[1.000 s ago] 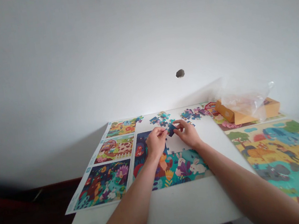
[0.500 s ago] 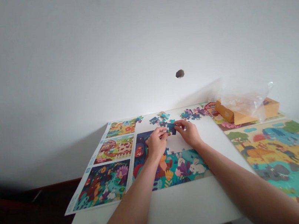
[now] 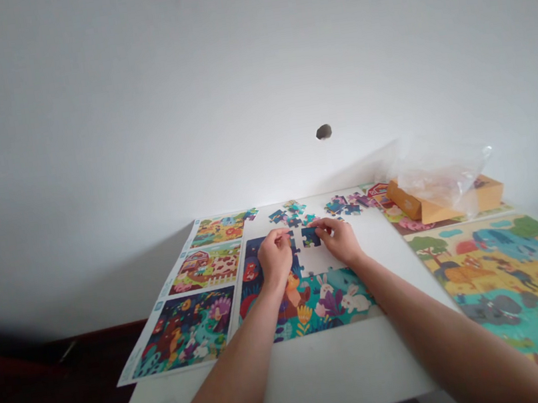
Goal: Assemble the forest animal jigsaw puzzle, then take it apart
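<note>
Blue puzzle piece, pinched by the right hand, sat at the gap, while the curled left hand, hold unclear, braced the puzzle.

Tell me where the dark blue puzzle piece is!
In the head view, the dark blue puzzle piece sits between the left hand and right hand, by the gap in the jigsaw puzzle.

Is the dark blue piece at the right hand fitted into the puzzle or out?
Out: the dark blue jigsaw piece lies on the puzzle's white gap, apart from the assembled pieces; the right hand touches it.
</note>
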Demonstrator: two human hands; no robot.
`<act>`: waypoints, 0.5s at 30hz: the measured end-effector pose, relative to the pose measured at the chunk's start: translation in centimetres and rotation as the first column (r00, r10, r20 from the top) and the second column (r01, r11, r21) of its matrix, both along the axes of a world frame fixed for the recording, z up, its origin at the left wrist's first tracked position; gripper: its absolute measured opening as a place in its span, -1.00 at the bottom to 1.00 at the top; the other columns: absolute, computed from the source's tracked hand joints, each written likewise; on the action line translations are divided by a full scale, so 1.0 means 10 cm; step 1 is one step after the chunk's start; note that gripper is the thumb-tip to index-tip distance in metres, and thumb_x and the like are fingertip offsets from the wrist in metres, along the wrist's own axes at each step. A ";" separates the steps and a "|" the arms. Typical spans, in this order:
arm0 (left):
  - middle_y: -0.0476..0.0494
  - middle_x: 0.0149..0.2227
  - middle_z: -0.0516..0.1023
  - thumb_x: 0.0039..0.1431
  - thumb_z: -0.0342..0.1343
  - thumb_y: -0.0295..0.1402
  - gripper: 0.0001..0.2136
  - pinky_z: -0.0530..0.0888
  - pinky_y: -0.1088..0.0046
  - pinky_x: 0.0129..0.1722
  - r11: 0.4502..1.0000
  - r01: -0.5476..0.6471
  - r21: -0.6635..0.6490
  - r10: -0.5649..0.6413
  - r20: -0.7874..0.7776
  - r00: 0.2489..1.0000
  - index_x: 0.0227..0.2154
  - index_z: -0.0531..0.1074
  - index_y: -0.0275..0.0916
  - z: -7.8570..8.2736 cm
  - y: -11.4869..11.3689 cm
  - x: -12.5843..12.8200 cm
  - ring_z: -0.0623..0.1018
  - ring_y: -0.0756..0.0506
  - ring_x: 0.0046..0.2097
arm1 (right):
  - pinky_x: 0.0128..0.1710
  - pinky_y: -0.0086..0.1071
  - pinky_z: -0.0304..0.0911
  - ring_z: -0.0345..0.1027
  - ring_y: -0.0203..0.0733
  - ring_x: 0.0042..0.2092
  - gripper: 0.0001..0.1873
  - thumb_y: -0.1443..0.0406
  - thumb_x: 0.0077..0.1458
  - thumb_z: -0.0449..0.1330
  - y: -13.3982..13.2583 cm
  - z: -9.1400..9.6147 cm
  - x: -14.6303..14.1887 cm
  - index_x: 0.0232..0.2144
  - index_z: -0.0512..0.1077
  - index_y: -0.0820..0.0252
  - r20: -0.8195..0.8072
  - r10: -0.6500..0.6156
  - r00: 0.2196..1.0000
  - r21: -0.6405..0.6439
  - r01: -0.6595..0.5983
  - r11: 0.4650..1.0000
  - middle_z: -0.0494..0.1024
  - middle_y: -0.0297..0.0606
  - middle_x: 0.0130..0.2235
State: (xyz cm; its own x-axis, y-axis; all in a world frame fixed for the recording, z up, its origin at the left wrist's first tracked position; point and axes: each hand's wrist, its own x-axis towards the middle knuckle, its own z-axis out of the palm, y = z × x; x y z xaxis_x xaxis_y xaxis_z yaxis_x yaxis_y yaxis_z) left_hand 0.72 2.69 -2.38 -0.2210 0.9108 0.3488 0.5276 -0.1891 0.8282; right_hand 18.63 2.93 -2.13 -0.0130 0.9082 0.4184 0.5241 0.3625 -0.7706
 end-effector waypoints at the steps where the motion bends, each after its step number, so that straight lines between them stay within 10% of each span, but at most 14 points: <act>1: -0.13 -0.25 0.65 0.14 0.07 -0.43 -0.83 0.49 0.35 -0.12 1.000 0.010 0.000 -0.010 -0.011 1.000 -0.28 0.55 -0.18 0.01 -0.01 0.00 0.61 -0.12 -0.22 | -0.22 -0.34 0.26 0.35 -0.21 -0.35 -0.71 0.30 0.08 0.10 0.00 0.00 0.00 -0.21 0.58 0.09 -0.001 0.001 1.000 -0.002 -0.001 1.000 0.60 -0.31 -0.32; 15: -0.05 -0.28 0.66 0.12 0.19 -0.34 -0.74 0.43 0.28 -0.06 0.988 0.152 -0.034 -0.156 -0.210 0.965 -0.10 0.54 -0.04 0.02 -0.06 0.08 0.60 -0.17 -0.15 | -0.21 -0.35 0.27 0.40 -0.20 -0.32 -0.71 0.30 0.10 0.12 0.02 -0.02 0.00 -0.18 0.58 0.06 0.071 -0.013 0.997 0.011 0.012 1.000 0.63 -0.31 -0.28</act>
State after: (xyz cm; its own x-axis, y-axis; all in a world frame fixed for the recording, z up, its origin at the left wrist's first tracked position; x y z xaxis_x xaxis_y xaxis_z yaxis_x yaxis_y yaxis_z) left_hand 1.55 2.13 -2.22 -0.0010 0.9343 0.3564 0.6564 -0.2683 0.7051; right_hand 18.63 3.10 -2.37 -0.0316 0.9042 0.4260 0.5820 0.3632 -0.7276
